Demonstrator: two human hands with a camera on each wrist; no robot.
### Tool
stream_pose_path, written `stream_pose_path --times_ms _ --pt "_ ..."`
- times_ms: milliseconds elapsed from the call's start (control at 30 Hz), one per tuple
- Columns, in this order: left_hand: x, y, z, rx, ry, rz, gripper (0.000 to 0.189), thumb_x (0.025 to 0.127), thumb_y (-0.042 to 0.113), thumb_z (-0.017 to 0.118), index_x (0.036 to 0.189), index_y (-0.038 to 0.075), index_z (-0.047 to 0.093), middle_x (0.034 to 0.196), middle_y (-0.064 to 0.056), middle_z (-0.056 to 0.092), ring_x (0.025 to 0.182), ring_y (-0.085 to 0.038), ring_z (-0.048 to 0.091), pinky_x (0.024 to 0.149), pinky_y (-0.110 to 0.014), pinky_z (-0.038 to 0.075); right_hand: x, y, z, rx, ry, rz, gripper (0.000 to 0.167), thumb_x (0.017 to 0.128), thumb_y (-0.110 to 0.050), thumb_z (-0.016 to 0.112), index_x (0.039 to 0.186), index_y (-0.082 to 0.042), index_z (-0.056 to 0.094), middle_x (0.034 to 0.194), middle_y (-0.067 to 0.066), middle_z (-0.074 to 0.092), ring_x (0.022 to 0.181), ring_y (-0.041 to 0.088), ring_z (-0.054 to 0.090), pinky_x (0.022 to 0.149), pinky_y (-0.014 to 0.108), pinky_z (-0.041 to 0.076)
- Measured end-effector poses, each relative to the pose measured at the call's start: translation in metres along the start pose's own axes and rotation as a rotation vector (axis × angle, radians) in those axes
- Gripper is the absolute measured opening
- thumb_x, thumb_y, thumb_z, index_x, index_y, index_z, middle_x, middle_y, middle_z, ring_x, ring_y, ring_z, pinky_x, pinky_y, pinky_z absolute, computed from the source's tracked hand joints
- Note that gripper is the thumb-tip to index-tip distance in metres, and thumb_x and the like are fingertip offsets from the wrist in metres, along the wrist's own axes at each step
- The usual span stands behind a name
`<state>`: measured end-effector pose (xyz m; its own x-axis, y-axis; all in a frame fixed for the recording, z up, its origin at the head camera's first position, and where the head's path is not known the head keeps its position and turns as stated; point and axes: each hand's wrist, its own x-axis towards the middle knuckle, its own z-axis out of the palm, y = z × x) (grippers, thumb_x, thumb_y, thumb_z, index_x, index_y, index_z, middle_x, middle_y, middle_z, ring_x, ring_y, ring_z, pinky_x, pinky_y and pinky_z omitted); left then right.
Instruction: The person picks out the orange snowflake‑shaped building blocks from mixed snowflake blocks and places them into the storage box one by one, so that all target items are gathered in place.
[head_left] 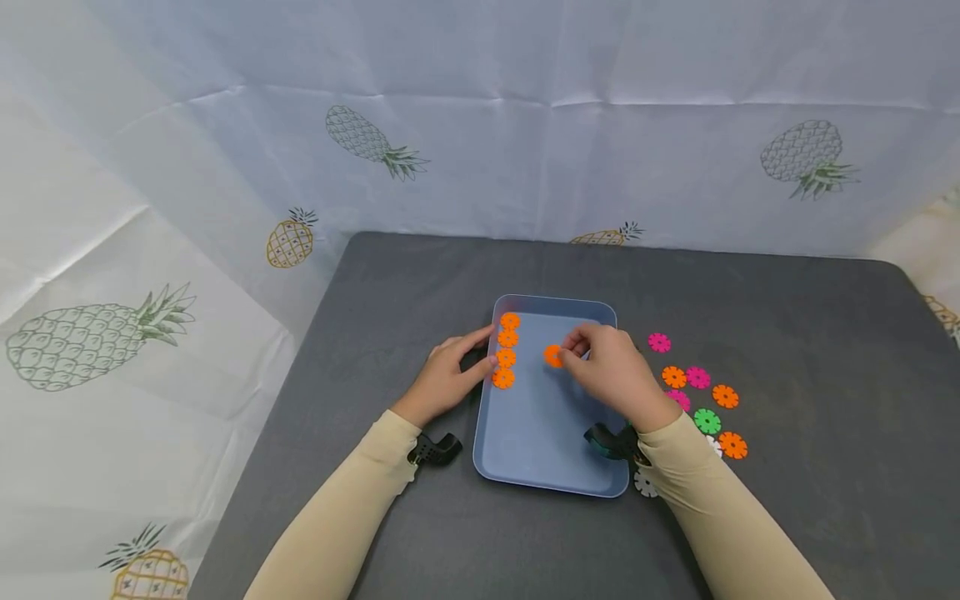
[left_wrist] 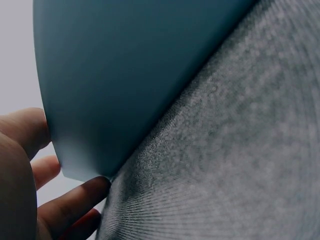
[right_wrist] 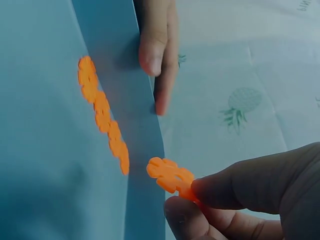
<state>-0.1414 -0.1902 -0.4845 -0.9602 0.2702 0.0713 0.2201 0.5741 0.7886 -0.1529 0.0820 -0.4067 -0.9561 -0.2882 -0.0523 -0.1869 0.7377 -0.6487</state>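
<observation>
Between its thumb and fingertips, my right hand (head_left: 611,367) pinches an orange notched plastic disc (head_left: 553,356), held above the blue tray (head_left: 551,433). The same disc (right_wrist: 172,176) shows tilted in the right wrist view. Along the tray's left inner side lies a column of several orange discs (head_left: 506,357), end to end. My left hand (head_left: 447,372) rests against the tray's left rim, thumb and index finger spread. In the left wrist view, its fingers (left_wrist: 75,202) touch the outer wall of the tray (left_wrist: 125,65).
Right of the tray, loose discs lie on the dark grey table (head_left: 825,400): pink (head_left: 659,342), orange (head_left: 725,396), green (head_left: 707,421) and white (head_left: 646,484). The right forearm partly covers some. A pineapple-print cloth (head_left: 510,167) hangs behind the table.
</observation>
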Motion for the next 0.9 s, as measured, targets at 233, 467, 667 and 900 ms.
stream_pose_path --times_ms 233,467,667,900 --pt "0.000 0.000 0.000 -0.001 0.005 -0.010 0.059 0.105 0.042 0.064 0.159 0.025 0.050 0.149 -0.004 0.061 0.137 -0.028 0.052 0.118 -0.057 0.031 0.009 -0.007 0.014 0.018 -0.041 -0.039 0.008 0.098 -0.013 0.067 0.094 -0.007 0.072 0.082 0.004 0.067 0.052 0.016 0.049 0.051 0.032 0.042" --pt "0.000 0.001 0.001 0.001 0.009 -0.002 0.058 0.105 0.041 0.064 0.159 0.023 0.050 0.149 -0.005 0.062 0.136 -0.030 0.053 0.117 -0.059 0.032 0.013 -0.015 0.026 0.037 -0.082 -0.058 0.007 0.097 -0.012 0.069 0.094 -0.007 0.071 0.081 0.004 0.066 0.056 0.016 0.051 0.053 0.031 0.043" --pt "0.001 0.001 0.000 -0.004 0.007 -0.004 0.058 0.105 0.040 0.064 0.159 0.023 0.050 0.148 -0.006 0.062 0.136 -0.029 0.053 0.118 -0.058 0.031 0.017 -0.015 0.037 0.038 -0.114 -0.159 0.007 0.095 -0.011 0.071 0.089 -0.009 0.072 0.078 -0.001 0.067 0.058 0.014 0.052 0.056 0.029 0.044" --pt "0.000 0.003 -0.002 -0.003 0.006 -0.007 0.057 0.105 0.040 0.064 0.158 0.024 0.051 0.148 -0.005 0.062 0.136 -0.030 0.053 0.117 -0.060 0.032 0.018 -0.016 0.045 0.033 -0.222 -0.252 0.008 0.095 -0.012 0.072 0.088 -0.013 0.072 0.076 -0.005 0.065 0.063 0.011 0.055 0.061 0.028 0.046"
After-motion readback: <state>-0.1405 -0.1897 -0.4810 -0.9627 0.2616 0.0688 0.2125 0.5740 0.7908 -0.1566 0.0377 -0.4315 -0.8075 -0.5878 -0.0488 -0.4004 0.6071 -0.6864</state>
